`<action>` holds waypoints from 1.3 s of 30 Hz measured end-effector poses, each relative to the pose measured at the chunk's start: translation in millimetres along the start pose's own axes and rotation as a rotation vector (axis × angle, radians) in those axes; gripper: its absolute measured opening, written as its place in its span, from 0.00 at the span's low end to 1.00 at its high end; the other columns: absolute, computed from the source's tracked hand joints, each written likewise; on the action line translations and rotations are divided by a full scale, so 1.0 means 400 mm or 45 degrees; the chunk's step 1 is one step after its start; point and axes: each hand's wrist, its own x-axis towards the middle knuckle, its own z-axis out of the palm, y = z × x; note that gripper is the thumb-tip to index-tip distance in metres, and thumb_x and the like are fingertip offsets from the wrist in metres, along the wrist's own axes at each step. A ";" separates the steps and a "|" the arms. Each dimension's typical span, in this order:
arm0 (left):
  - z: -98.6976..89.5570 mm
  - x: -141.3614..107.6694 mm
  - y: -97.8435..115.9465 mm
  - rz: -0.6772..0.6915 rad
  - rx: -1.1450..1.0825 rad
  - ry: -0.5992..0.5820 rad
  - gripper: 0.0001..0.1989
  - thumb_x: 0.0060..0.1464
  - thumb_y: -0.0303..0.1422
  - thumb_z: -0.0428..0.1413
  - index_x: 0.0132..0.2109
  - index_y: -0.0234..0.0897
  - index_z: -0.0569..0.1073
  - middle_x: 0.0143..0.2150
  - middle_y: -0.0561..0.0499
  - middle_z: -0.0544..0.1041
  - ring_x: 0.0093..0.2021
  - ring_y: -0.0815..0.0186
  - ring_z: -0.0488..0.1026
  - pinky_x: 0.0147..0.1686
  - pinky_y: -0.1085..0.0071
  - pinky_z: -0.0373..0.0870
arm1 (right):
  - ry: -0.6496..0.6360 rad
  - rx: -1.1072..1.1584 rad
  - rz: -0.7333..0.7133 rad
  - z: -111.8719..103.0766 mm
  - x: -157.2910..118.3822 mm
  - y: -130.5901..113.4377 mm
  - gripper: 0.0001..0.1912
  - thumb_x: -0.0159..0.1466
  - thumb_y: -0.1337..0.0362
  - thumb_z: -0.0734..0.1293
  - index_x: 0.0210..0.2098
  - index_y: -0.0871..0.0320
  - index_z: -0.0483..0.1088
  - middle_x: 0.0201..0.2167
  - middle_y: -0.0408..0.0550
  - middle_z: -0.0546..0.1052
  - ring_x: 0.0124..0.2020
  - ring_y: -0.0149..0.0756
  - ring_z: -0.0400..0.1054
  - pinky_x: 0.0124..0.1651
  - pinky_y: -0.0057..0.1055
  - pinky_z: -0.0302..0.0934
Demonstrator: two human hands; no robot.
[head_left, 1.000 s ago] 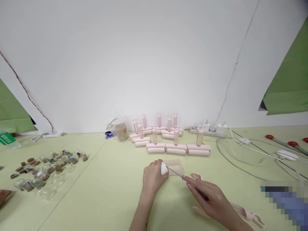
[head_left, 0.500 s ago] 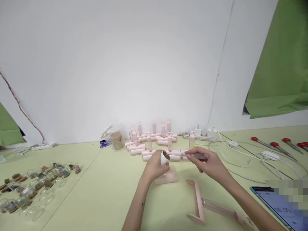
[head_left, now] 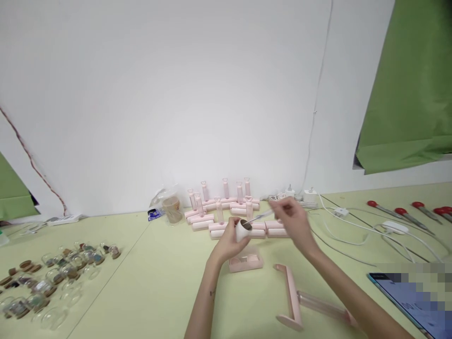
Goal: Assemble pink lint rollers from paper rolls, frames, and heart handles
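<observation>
My left hand (head_left: 229, 242) is closed around a small white cup-like piece (head_left: 243, 230) with a dark opening facing up and toward the right. Raised at the right, my right hand (head_left: 291, 220) pinches a thin tool (head_left: 262, 215), whose tip reaches into that opening. Just below the left hand lies a pink tray-like part (head_left: 246, 262). A pink frame (head_left: 292, 296) with a clear tube handle (head_left: 321, 305) lies beneath my right forearm.
Pink rollers (head_left: 236, 230) and upright handles (head_left: 219, 210) stand toward the wall. Small glass domes (head_left: 68, 268) spread across the left. Cables, red-handled tools (head_left: 406, 214) and a phone (head_left: 402, 301) occupy the right; a bagged tape roll (head_left: 172, 209) sits further back.
My right hand has risen, tilting the tool more steeply into the white piece. The white piece now opens more upward in my left hand.
</observation>
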 end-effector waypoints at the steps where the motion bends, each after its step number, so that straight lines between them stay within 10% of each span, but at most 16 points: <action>1: -0.003 -0.003 -0.003 -0.004 0.043 -0.046 0.21 0.49 0.34 0.50 0.50 0.38 0.55 0.49 0.48 0.65 0.48 0.65 0.63 0.45 0.71 0.62 | 0.095 0.048 -0.007 -0.028 -0.002 -0.008 0.14 0.56 0.51 0.61 0.25 0.55 0.58 0.24 0.41 0.68 0.27 0.31 0.65 0.30 0.29 0.59; 9: 0.034 -0.013 -0.015 -0.028 0.372 -0.277 0.18 0.41 0.31 0.58 0.44 0.41 0.68 0.42 0.49 0.69 0.45 0.57 0.63 0.43 0.65 0.61 | 0.262 0.153 0.164 -0.211 -0.094 0.000 0.14 0.51 0.54 0.67 0.23 0.55 0.60 0.17 0.39 0.70 0.18 0.31 0.64 0.21 0.28 0.60; 18: 0.063 -0.006 -0.009 -0.026 0.470 -0.321 0.22 0.44 0.33 0.55 0.49 0.42 0.64 0.47 0.48 0.66 0.49 0.58 0.60 0.45 0.66 0.60 | 0.146 -0.096 0.196 -0.271 -0.181 0.050 0.13 0.53 0.52 0.64 0.24 0.54 0.60 0.15 0.39 0.68 0.16 0.31 0.63 0.21 0.28 0.60; 24: 0.081 -0.051 -0.065 -0.183 0.496 -0.286 0.31 0.41 0.32 0.55 0.55 0.38 0.58 0.51 0.44 0.65 0.51 0.55 0.60 0.48 0.64 0.57 | -0.560 -0.873 -0.048 -0.263 -0.216 0.099 0.11 0.55 0.52 0.62 0.28 0.53 0.64 0.25 0.41 0.70 0.19 0.31 0.63 0.22 0.27 0.55; 28: -0.036 -0.109 -0.140 -0.304 0.502 -0.184 0.27 0.41 0.29 0.54 0.52 0.41 0.63 0.51 0.49 0.67 0.51 0.57 0.60 0.51 0.64 0.53 | -1.063 -1.144 -0.145 -0.238 -0.246 0.143 0.09 0.49 0.60 0.66 0.31 0.52 0.66 0.31 0.42 0.72 0.20 0.34 0.65 0.21 0.27 0.47; 33: -0.155 -0.167 -0.170 -0.413 0.487 0.002 0.32 0.39 0.33 0.57 0.54 0.39 0.59 0.55 0.46 0.62 0.56 0.55 0.54 0.54 0.61 0.48 | -1.152 -1.182 -0.273 -0.187 -0.260 0.126 0.05 0.55 0.69 0.57 0.25 0.54 0.62 0.21 0.41 0.73 0.19 0.35 0.66 0.20 0.26 0.42; 36: -0.085 -0.199 -0.107 -0.391 0.357 0.086 0.28 0.49 0.41 0.49 0.56 0.39 0.53 0.52 0.45 0.65 0.52 0.61 0.60 0.51 0.64 0.55 | -1.100 -1.173 -0.507 -0.140 -0.271 0.086 0.02 0.56 0.66 0.58 0.30 0.54 0.60 0.16 0.38 0.72 0.16 0.34 0.65 0.19 0.26 0.41; 39: 0.047 -0.243 -0.027 -0.453 -0.475 -0.275 0.28 0.51 0.48 0.46 0.55 0.39 0.53 0.35 0.50 0.73 0.32 0.66 0.71 0.33 0.67 0.68 | -0.967 -1.111 -0.874 -0.092 -0.298 0.059 0.02 0.55 0.65 0.59 0.30 0.54 0.61 0.17 0.39 0.72 0.16 0.35 0.65 0.19 0.28 0.46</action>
